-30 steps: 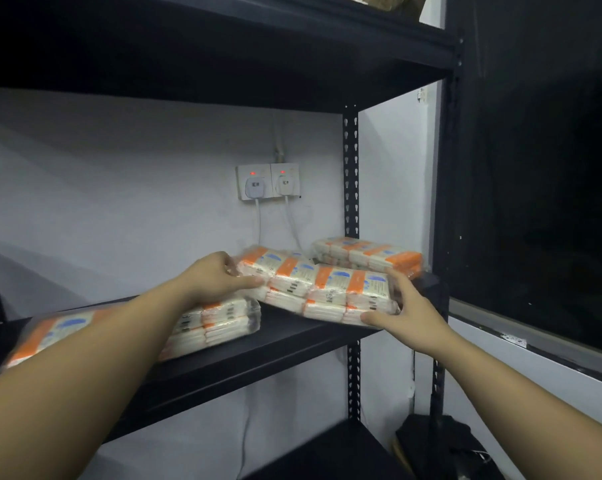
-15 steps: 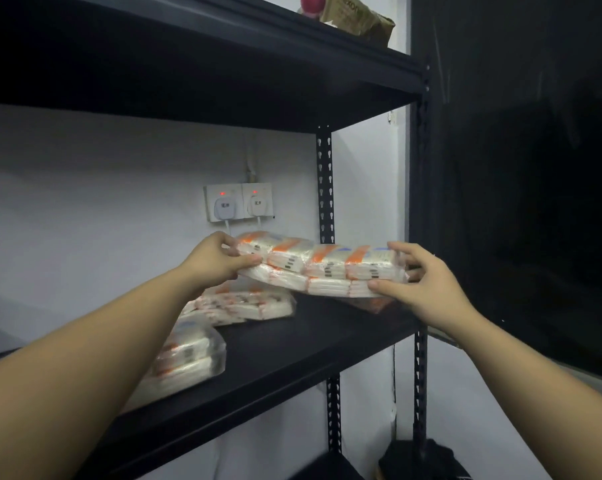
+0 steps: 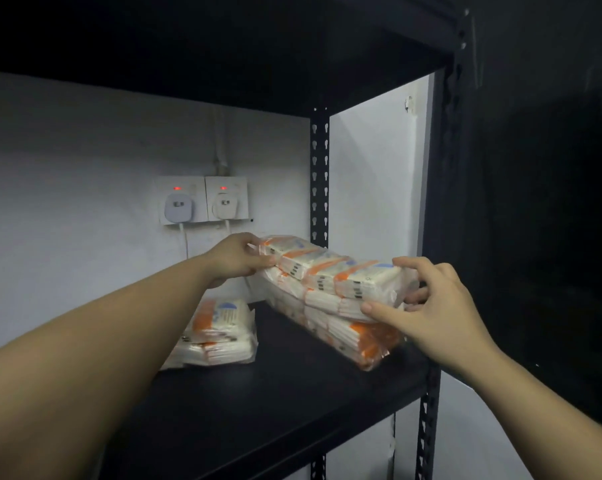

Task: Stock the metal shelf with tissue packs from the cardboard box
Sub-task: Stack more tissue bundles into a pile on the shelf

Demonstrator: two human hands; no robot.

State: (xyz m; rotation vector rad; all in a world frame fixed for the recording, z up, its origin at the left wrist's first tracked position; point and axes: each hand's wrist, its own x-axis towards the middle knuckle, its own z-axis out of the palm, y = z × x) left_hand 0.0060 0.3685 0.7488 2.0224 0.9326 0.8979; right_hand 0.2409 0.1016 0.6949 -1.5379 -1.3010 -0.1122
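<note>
Tissue packs (image 3: pixel 334 271), wrapped in clear plastic with orange bands and small black barcode marks, are held at both ends above a second bundle (image 3: pixel 358 341) at the right end of a black metal shelf (image 3: pixel 275 393). Printing on the wrappers is too small and blurred to read; only a blue patch shows on some faces.

The left hand (image 3: pixel 235 259) grips the far left end of the upper bundle, fingers curled over its top edge and thumb along the near side. The right hand (image 3: pixel 421 306) holds the near right end, thumb pressed against the front face, fingers bent over the top and around the end. The upper bundle lies tilted, resting on the lower one.

A third pack (image 3: pixel 220 332) with the same orange and blue markings sits on the shelf board further left, well apart from the stack and partly hidden by the left forearm.

On the white wall behind, two sockets (image 3: pixel 202 202) carry white plugs, each with a red light lit above it. A perforated black upright (image 3: pixel 319 181) stands just behind the stack.
</note>
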